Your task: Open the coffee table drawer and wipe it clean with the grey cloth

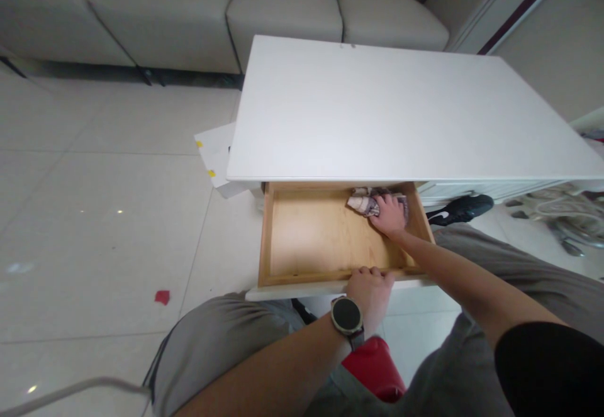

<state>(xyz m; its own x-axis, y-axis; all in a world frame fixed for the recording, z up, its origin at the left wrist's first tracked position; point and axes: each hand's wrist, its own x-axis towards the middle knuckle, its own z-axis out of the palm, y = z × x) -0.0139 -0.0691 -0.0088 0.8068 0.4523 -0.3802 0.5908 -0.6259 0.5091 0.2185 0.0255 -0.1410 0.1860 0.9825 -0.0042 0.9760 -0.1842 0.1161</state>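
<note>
A wooden drawer (321, 234) is pulled out from under a white tabletop (396, 115). My left hand (370, 294), with a watch (346, 315) on its wrist, has its fingers hooked over the drawer's front edge. Inside the drawer, my right hand (391, 216) presses a crumpled patterned cloth (363, 204) against the bottom near the back right corner. The fingers of that hand lie over the cloth, bent around part of it. Part of the cloth is hidden under the hand.
A grey sofa (287, 14) stands behind the table. A white box (219, 153) sits on the floor at the table's left side. A red scrap (162, 297) lies on the tiles. Between my legs is a red object (375, 370). A black shoe (462, 209) shows at right.
</note>
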